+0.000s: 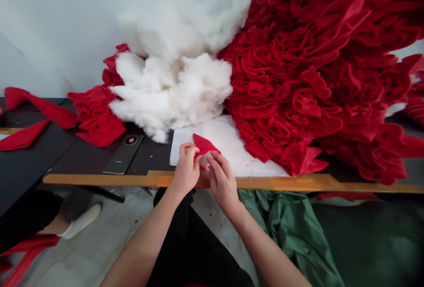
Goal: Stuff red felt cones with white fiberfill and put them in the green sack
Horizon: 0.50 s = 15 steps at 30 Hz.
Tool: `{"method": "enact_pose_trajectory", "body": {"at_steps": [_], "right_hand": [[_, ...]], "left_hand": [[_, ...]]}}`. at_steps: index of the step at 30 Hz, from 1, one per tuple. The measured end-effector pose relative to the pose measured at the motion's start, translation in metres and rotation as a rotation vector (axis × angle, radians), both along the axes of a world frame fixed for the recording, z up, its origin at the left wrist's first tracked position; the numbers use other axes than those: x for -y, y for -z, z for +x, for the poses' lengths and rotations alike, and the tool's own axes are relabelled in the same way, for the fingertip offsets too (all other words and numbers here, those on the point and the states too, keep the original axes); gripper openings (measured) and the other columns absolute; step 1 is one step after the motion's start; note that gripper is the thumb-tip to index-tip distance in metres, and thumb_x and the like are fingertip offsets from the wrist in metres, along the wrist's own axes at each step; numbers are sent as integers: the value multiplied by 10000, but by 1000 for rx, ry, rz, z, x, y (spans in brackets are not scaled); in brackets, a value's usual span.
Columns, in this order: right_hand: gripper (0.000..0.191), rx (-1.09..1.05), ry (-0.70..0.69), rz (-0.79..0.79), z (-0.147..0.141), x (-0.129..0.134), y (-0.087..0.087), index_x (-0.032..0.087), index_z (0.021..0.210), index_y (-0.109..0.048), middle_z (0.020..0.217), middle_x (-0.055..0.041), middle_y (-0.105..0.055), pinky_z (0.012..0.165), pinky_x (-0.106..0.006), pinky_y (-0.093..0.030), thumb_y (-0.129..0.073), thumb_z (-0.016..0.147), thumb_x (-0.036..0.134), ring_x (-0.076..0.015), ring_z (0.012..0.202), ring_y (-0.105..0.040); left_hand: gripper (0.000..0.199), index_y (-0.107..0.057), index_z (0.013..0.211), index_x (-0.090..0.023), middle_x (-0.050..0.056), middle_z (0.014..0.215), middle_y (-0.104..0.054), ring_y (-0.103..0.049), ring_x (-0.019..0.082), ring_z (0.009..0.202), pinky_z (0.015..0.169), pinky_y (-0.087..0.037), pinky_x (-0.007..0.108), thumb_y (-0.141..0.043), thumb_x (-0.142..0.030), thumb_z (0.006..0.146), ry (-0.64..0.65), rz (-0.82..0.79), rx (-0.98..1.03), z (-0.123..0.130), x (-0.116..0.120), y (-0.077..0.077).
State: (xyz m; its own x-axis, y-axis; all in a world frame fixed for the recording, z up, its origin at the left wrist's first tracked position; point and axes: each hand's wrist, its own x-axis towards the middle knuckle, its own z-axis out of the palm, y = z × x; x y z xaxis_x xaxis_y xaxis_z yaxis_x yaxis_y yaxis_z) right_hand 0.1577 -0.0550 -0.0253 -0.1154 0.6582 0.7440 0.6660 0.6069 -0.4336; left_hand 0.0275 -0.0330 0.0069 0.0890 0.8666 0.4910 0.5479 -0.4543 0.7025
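A small, pointed red fabric piece [203,144] is held between both hands over the front of the table, its tip facing away from me. My left hand [187,167] pinches its left edge between thumb and fingers. On the opposite side, my right hand [224,177] has curled fingers at the near edge, where a pale pinkish patch [205,160] shows. Whether that patch is lining or stuffing, I cannot tell. Beneath the piece lies a white sheet [185,139] on the dark tabletop.
White fluffy stuffing [179,88] is heaped behind the sheet. A tall pile of red fabric pieces [298,75] fills the right, a smaller red stack [99,115] the left. A phone [123,154] lies near the taped table edge [281,183]. Green cloth [294,225] hangs below; another person's foot [81,223] is lower left.
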Motion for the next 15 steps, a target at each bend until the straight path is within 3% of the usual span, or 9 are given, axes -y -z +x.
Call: {"method": "enact_pose_trajectory", "body": {"at_steps": [3,6,9,15], "right_hand": [[373,162,-96,27,2,-4,5,186,1243,-510,1096,-136,-572,903,-447,-491,-334,925,100,-249,1049,-534],[329,387,-131,-71,2,-24,6,92,1113,-592,936,-159,-607,821,-466,-490,-337,904,85,-269,899,-532],[341,511,-77,-135,2,-34,4,54,1133,-581,951,-180,-607,807,-479,-465,-352,882,80,-284,882,-507],[376,477,-38,-145,-1,-21,2,57,1159,-558,1010,-182,-598,806,-446,-438,-348,848,47,-288,906,-476]], "left_hand": [[114,-483,899,-207,83,1106,-462,-559,171,1013,869,-491,310,-431,-112,864,17,5,-12,2,2,1],[126,-486,883,-199,90,1119,-453,-565,172,986,856,-494,314,-428,-91,855,30,25,-44,4,2,1],[126,-491,879,-201,85,1111,-452,-567,171,975,850,-498,313,-443,-88,847,45,36,-47,2,2,0],[104,-501,880,-203,74,1082,-455,-562,170,974,853,-495,311,-449,-116,860,13,16,-24,1,4,-1]]}}
